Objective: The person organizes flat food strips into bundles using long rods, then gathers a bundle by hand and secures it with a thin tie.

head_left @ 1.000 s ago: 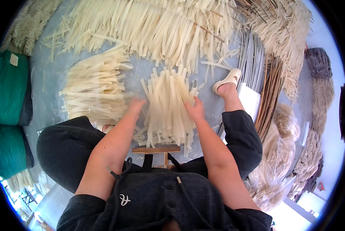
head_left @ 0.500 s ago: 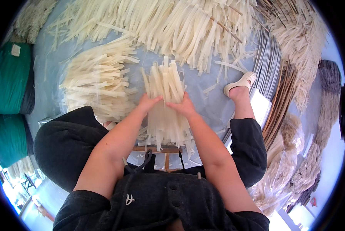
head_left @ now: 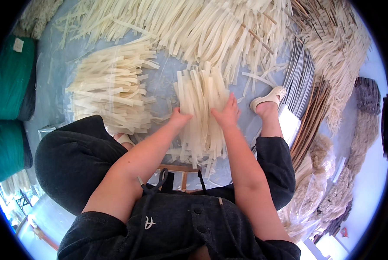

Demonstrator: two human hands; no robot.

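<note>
Where the left hand [head_left: 181,119] and right hand [head_left: 228,114] flank a bundle of pale strips [head_left: 201,97], thumbs at its edges, the left fingers are largely hidden; whether either grip closes cannot be told. Beyond, a larger spread of strips [head_left: 181,28] is cut off above.

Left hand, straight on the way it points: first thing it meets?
The loose bundle of pale strips, right at the left hand; they look in contact, though depth is unclear.
</note>
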